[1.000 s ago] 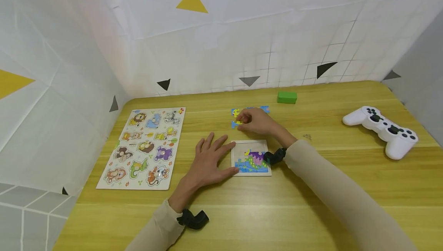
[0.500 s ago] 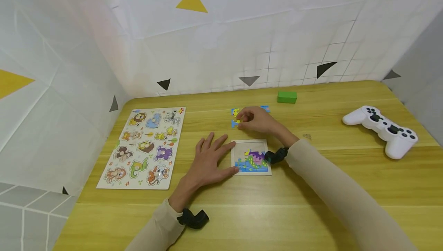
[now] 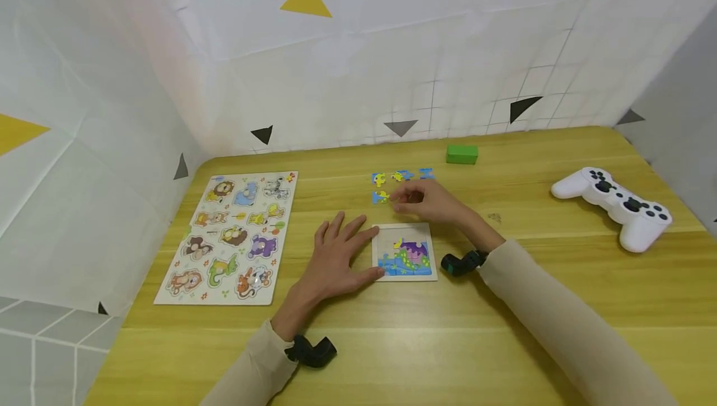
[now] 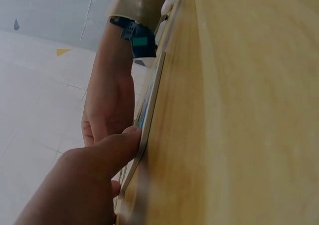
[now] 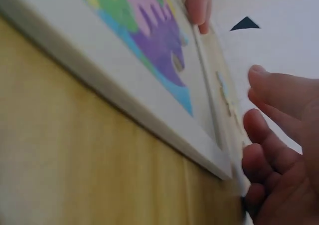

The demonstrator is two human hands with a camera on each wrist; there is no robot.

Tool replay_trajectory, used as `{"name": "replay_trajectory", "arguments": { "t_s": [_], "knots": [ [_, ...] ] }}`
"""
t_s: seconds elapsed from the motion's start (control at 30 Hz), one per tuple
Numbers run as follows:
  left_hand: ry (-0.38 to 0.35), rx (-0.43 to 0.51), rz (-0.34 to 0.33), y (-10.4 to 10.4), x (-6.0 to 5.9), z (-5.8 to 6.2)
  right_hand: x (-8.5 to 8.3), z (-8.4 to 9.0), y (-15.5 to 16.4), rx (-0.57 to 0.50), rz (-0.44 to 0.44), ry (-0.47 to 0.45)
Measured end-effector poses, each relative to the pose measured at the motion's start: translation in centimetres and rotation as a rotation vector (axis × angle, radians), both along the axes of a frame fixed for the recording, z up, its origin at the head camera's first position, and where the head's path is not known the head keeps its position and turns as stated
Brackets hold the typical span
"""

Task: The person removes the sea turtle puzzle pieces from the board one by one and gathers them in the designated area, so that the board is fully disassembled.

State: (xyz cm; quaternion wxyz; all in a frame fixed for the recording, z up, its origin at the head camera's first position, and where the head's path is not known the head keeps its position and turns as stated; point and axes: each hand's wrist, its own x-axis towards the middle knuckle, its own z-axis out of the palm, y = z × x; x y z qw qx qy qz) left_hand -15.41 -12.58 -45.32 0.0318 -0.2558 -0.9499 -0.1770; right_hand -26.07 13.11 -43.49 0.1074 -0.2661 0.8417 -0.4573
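Left hand flat on the counter, thumb touching the puzzle frame | right hand, fingers loosely curled, hovers just beyond the frame near the loose pieces (whether it pinches one, cannot tell) | step: fetching a piece; next calls for matching its outline to the frame's bare upper half | no readable writing

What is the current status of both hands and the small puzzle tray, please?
Left hand flat, steadying puzzle tray. Right hand curled just beyond tray, near loose pieces; whether it holds one, unclear. Tray partly filled. Nothing between.
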Motion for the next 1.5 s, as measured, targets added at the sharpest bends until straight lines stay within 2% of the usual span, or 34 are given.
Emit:
{"name": "replay_trajectory", "arguments": {
  "t_s": [0.27,0.47,0.9,1.03,1.5],
  "knots": [
    [-0.006,-0.005,-0.002,0.0,-0.2,-0.1,2.2,0.6,1.9,0.062,0.106,-0.025],
    [-0.006,-0.01,0.004,-0.1,-0.3,0.0,3.3,0.9,2.2,0.124,0.14,-0.009],
    [-0.008,-0.01,0.003,0.0,-0.2,-0.1,4.4,1.5,1.6,0.257,0.234,0.163],
    [-0.004,-0.005,0.0,0.0,-0.2,-0.1,4.8,1.7,1.3,0.297,0.267,0.19],
    [-0.014,-0.01,0.01,-0.1,-0.2,-0.3,5.7,2.2,0.6,0.399,0.261,0.196]
  ]
}}
